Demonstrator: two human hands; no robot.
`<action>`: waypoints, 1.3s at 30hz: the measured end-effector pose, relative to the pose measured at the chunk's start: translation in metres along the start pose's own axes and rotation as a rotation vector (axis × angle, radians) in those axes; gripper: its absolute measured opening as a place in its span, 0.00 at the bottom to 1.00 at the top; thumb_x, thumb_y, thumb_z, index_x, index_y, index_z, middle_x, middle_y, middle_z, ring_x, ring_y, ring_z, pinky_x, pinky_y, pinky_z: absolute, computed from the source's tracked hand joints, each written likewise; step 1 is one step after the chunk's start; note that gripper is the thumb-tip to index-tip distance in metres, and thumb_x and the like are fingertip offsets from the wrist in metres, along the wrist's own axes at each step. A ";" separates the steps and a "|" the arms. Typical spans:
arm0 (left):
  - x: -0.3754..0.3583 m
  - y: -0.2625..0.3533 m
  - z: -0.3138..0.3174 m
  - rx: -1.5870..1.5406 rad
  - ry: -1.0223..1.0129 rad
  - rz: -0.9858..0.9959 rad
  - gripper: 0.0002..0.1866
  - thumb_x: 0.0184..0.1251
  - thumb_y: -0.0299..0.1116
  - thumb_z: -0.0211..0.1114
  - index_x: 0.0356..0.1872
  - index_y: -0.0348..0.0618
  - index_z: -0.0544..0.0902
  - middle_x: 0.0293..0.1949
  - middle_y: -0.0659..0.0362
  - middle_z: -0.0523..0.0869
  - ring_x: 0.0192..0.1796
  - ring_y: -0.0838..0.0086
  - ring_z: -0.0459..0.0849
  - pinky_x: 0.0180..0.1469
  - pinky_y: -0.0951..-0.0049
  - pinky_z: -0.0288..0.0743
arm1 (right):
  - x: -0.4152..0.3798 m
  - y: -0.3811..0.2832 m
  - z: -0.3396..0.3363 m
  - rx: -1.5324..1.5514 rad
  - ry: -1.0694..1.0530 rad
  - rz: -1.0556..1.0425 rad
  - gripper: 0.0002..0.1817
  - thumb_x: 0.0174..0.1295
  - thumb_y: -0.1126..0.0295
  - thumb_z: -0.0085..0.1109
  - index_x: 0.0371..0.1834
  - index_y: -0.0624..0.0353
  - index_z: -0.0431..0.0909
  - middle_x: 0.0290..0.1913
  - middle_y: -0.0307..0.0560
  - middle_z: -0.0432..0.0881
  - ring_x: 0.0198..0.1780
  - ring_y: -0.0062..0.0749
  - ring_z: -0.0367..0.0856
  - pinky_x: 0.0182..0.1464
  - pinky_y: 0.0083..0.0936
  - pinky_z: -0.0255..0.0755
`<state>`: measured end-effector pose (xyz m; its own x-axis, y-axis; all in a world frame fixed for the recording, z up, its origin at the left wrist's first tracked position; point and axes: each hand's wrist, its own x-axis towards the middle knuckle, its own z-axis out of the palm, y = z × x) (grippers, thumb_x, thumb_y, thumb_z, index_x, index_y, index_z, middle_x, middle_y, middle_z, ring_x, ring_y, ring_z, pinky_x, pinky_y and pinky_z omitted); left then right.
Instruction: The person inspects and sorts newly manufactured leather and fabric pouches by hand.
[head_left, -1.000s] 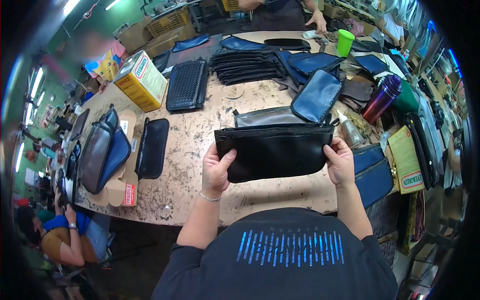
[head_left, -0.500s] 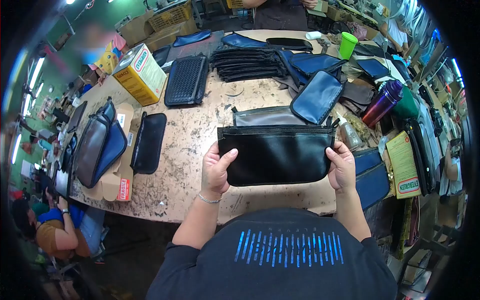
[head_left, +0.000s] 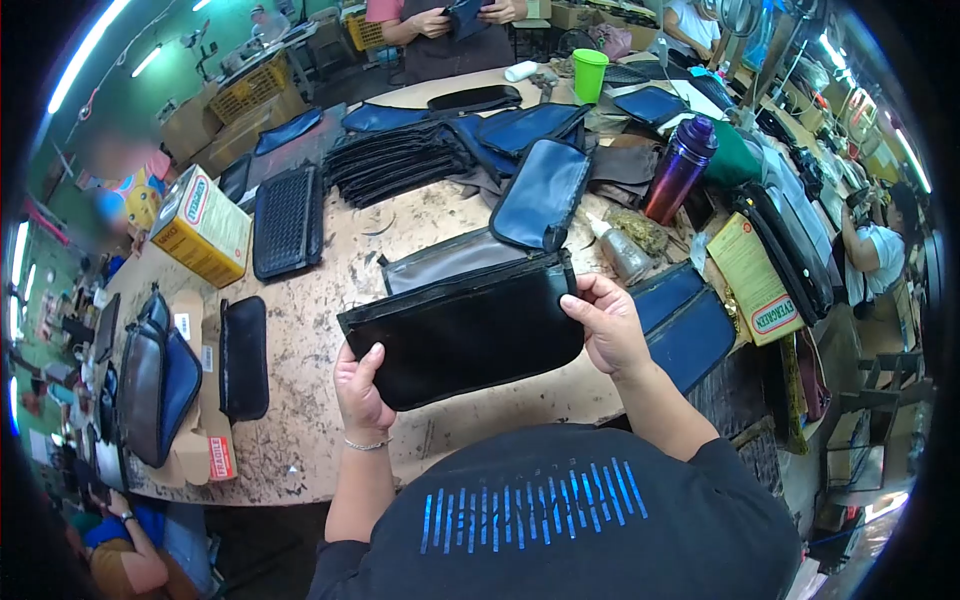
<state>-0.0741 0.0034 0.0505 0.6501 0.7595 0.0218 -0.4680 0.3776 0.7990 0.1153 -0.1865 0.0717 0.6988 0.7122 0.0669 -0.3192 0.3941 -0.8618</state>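
Observation:
Between my two hands is a black zippered pouch (head_left: 465, 335), held up over the table and tilted, its right end higher. My left hand (head_left: 364, 392) grips its lower left edge, thumb on the front face. At the upper right corner, my right hand (head_left: 605, 320) pinches the pouch with the thumb in front. Its far face is hidden. Just behind lies a grey pouch (head_left: 450, 262), partly covered by the black one. A blue pouch with black edging (head_left: 543, 190) rests beyond it.
Stacked black pieces (head_left: 395, 160) and a woven black pouch (head_left: 287, 220) lie at the back. A yellow Evergreen can (head_left: 203, 228), an open carton (head_left: 190, 455), a purple bottle (head_left: 682, 170), a green cup (head_left: 589, 76) and a glue bottle (head_left: 622, 250) surround the work spot. People work nearby.
The black pouch has gone from level to tilted, its left end lower, with both hands still on it. My head view has turned, so the table appears rotated and shifted left.

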 end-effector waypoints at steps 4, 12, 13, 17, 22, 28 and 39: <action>0.001 -0.002 -0.005 -0.025 0.013 -0.021 0.13 0.55 0.18 0.53 0.43 0.36 0.74 0.41 0.54 0.80 0.43 0.71 0.79 0.49 0.72 0.72 | 0.000 -0.001 0.004 -0.042 -0.014 -0.012 0.08 0.54 0.79 0.54 0.38 0.63 0.73 0.36 0.39 0.77 0.38 0.17 0.72 0.46 0.16 0.65; 0.008 -0.017 -0.016 -0.095 -0.010 -0.044 0.15 0.55 0.19 0.54 0.45 0.38 0.73 0.42 0.55 0.79 0.43 0.70 0.78 0.49 0.72 0.71 | 0.000 -0.008 0.019 -0.137 -0.061 -0.065 0.11 0.56 0.77 0.54 0.42 0.64 0.73 0.38 0.38 0.77 0.40 0.17 0.72 0.46 0.16 0.66; 0.010 -0.021 -0.018 -0.090 -0.021 -0.059 0.16 0.55 0.19 0.54 0.46 0.38 0.72 0.43 0.55 0.79 0.44 0.71 0.77 0.50 0.72 0.71 | 0.000 -0.009 0.021 -0.149 -0.078 -0.032 0.11 0.56 0.77 0.54 0.43 0.65 0.73 0.39 0.39 0.77 0.41 0.17 0.72 0.46 0.16 0.66; 0.018 -0.034 -0.021 0.227 -0.018 0.075 0.26 0.56 0.22 0.56 0.56 0.37 0.59 0.49 0.55 0.71 0.50 0.72 0.70 0.52 0.72 0.65 | -0.006 -0.010 0.020 -0.530 -0.067 -0.148 0.11 0.55 0.75 0.57 0.42 0.64 0.74 0.40 0.37 0.77 0.41 0.15 0.70 0.44 0.17 0.67; -0.002 -0.018 -0.008 1.127 0.009 0.550 0.30 0.50 0.29 0.63 0.56 0.39 0.62 0.54 0.49 0.65 0.56 0.58 0.65 0.57 0.59 0.58 | -0.004 -0.014 0.025 -0.848 -0.243 -0.586 0.14 0.50 0.78 0.58 0.42 0.65 0.75 0.32 0.47 0.76 0.32 0.31 0.74 0.36 0.20 0.68; -0.020 0.007 0.023 1.361 -0.309 0.883 0.22 0.53 0.30 0.61 0.50 0.37 0.68 0.53 0.45 0.68 0.59 0.51 0.63 0.59 0.55 0.56 | -0.017 -0.019 0.036 -0.826 -0.307 -0.581 0.14 0.48 0.81 0.59 0.40 0.64 0.75 0.27 0.45 0.73 0.28 0.31 0.72 0.32 0.21 0.66; -0.031 0.009 0.025 1.306 -0.480 0.756 0.19 0.45 0.25 0.65 0.43 0.37 0.76 0.38 0.53 0.76 0.40 0.61 0.76 0.42 0.68 0.69 | -0.039 0.008 0.028 -0.387 -0.408 -0.028 0.11 0.56 0.76 0.54 0.42 0.66 0.74 0.36 0.39 0.74 0.39 0.21 0.70 0.44 0.18 0.63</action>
<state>-0.0829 -0.0299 0.0717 0.7544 0.2267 0.6160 -0.1066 -0.8837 0.4557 0.0679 -0.1949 0.0766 0.3750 0.9017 0.2151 0.0079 0.2290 -0.9734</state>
